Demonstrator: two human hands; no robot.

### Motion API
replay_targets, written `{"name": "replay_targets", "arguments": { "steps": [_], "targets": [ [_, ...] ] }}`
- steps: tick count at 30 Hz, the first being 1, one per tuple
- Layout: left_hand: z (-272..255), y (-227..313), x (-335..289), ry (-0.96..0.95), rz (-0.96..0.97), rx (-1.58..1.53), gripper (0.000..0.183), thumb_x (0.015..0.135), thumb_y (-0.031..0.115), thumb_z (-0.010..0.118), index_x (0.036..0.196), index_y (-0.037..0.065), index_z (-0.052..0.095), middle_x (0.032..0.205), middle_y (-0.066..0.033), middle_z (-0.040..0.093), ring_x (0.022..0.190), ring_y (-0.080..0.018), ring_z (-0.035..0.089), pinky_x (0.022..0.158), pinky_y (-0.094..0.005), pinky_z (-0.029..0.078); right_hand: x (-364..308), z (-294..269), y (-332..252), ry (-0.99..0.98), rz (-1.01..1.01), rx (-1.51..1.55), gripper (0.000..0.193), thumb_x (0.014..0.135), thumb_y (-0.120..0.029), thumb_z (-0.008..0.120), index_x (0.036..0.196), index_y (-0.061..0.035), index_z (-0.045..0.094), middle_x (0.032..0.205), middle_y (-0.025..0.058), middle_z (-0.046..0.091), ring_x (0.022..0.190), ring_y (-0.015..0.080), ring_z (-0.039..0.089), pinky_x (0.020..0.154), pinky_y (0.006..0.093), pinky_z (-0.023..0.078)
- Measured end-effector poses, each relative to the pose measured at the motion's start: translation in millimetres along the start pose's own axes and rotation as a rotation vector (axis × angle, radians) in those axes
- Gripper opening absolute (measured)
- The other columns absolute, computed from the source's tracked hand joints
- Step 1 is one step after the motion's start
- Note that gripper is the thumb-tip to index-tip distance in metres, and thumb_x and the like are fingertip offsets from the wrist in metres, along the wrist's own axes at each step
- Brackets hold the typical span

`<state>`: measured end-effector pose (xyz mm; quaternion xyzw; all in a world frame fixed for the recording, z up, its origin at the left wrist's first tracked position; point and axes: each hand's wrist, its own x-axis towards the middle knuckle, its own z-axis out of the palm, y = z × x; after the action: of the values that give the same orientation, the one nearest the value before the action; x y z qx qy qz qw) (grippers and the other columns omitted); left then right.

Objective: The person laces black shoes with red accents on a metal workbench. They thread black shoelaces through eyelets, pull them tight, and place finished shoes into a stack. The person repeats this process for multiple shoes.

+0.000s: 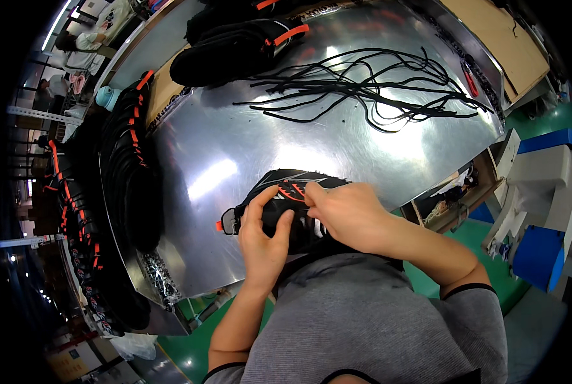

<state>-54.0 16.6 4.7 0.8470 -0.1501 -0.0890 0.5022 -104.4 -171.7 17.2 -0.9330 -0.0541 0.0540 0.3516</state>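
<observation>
A black shoe upper [278, 178] with orange-red and grey trim lies at the near edge of the metal table, close to my body. My left hand [263, 246] grips it around its opening, thumb on one side and fingers on the other. At the orange-trimmed eyelets, the fingers of my right hand [350, 214] are pinched together; whatever is between them is hidden. An orange-red tab with a dark loop [229, 221] sticks out at the upper's left end. Farther back, several loose black laces [369, 93] lie in a tangle.
More black uppers [228, 57] are heaped at the table's far side. Stacked rows of uppers [129, 166] line the left. A red-handled tool [470, 82] lies at the right rim of the metal table [203, 147]. Beyond stands a grey-and-blue machine or seat [541, 185]. Other people sit far left.
</observation>
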Motion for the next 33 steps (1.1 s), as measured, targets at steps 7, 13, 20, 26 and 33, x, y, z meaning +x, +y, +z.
{"name": "replay_targets", "arguments": {
  "steps": [7,13,20,26,33],
  "targets": [
    [8,1,-4,-0.087,-0.023,-0.157,0.037,0.094,-0.005,0.05,0.13,-0.003,0.057,0.124,-0.0117,0.065,0.116,-0.0174,0.06,0.102,-0.0292,0.044,18,58,-9,0.284,-0.088,-0.218,0.036,0.079,-0.006,0.067,0.107,0.0064,0.048,0.071,0.014,0.067,0.064,0.0274,0.07,0.053,0.0327,0.054],
    [-14,19,8,-0.193,-0.313,-0.548,0.054,0.087,-0.004,0.054,0.14,-0.004,0.048,0.12,-0.0126,0.065,0.108,-0.016,0.064,0.098,-0.0293,0.048,2,-13,4,0.068,0.014,-0.004,0.015,0.092,-0.015,0.062,0.099,-0.002,0.057,0.077,0.0131,0.07,0.073,0.0309,0.071,0.064,0.0414,0.055],
    [18,15,15,-0.096,-0.163,-0.137,0.053,0.088,-0.005,0.066,0.137,0.0,0.047,0.114,-0.0119,0.066,0.102,-0.0151,0.065,0.091,-0.0285,0.053,-11,28,54,0.686,-0.001,0.23,0.013,0.094,-0.016,0.063,0.104,-0.0069,0.064,0.083,0.0103,0.069,0.071,0.0293,0.068,0.06,0.0406,0.051],
    [14,18,21,-0.177,-0.277,-0.385,0.055,0.086,-0.006,0.069,0.136,0.002,0.047,0.102,-0.0096,0.066,0.095,-0.017,0.066,0.087,-0.0308,0.053,-5,37,53,0.763,-0.037,-0.023,0.012,0.092,-0.013,0.066,0.103,-0.0085,0.063,0.083,0.0049,0.066,0.066,0.0236,0.066,0.055,0.0348,0.049],
    [-37,5,29,-0.591,-0.32,-0.887,0.05,0.088,-0.007,0.065,0.135,0.002,0.047,0.094,-0.0086,0.064,0.09,-0.0177,0.063,0.085,-0.0309,0.049,14,24,72,0.755,-0.015,0.057,0.013,0.095,-0.018,0.062,0.104,-0.0091,0.062,0.082,0.0054,0.065,0.068,0.0278,0.067,0.059,0.0373,0.051]
  ]
}}
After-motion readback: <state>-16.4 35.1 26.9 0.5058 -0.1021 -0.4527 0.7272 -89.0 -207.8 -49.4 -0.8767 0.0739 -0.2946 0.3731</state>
